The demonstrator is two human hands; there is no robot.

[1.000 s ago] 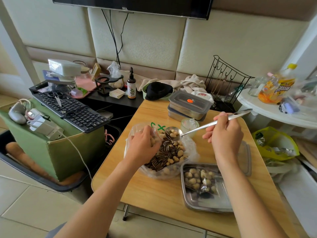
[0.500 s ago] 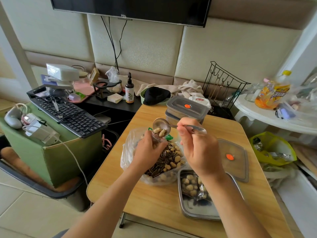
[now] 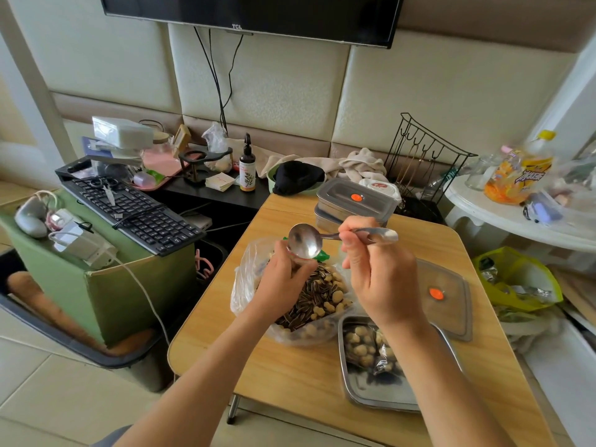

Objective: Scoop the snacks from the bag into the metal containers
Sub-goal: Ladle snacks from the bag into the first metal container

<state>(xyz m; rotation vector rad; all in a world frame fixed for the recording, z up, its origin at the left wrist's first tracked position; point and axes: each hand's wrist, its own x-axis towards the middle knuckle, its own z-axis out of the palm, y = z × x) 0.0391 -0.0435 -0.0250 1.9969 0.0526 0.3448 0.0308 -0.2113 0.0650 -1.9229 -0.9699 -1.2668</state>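
While our left hand (image 3: 283, 280) grips the far rim of the clear plastic bag (image 3: 248, 285), our right hand (image 3: 379, 282) pinches the handle of a metal spoon (image 3: 304, 241), whose shiny bowl faces us just above the bag's mouth. Sunflower seeds and pale nuts (image 3: 319, 300) fill the bag on the wooden table (image 3: 290, 379). Just right of the bag lies an open metal container (image 3: 371, 395) holding nuts, its lid (image 3: 451, 304) beside it. Two closed containers (image 3: 353, 201) sit stacked behind.
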